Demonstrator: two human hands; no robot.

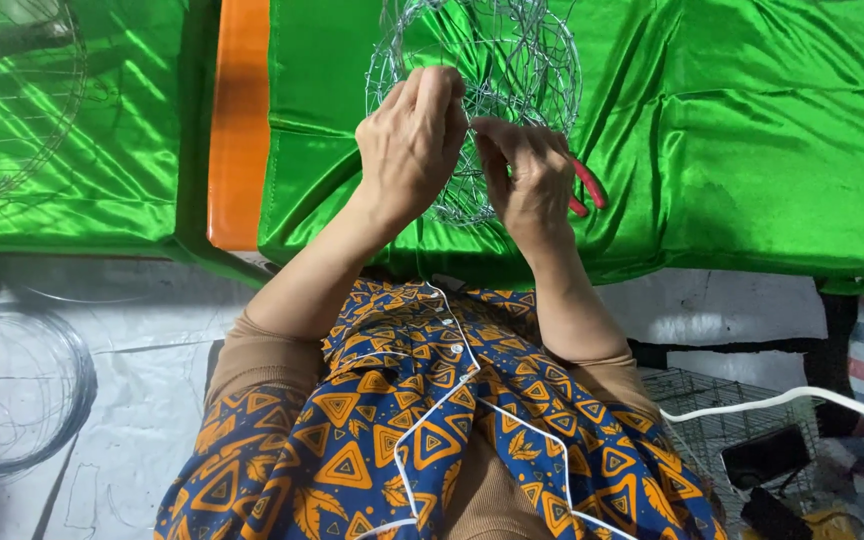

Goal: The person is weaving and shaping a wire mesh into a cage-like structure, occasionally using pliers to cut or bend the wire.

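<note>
A round basket frame of thin silver wire point(512, 60) lies on shiny green cloth point(752, 130) that covers a table. My left hand point(412, 140) pinches the wire at the frame's near rim, fingers closed on it. My right hand point(530, 175) sits just to the right, fingers bent against the same wire. Red-handled pliers point(586, 188) stick out from under my right hand; their jaws are hidden.
A second wire frame point(12, 100) rests on green cloth at the far left, past an orange strip point(240, 120). A coil of wire point(17, 385) lies on the pale floor at left. A wire mesh piece point(712, 420), a white cable point(792, 400) and dark objects lie lower right.
</note>
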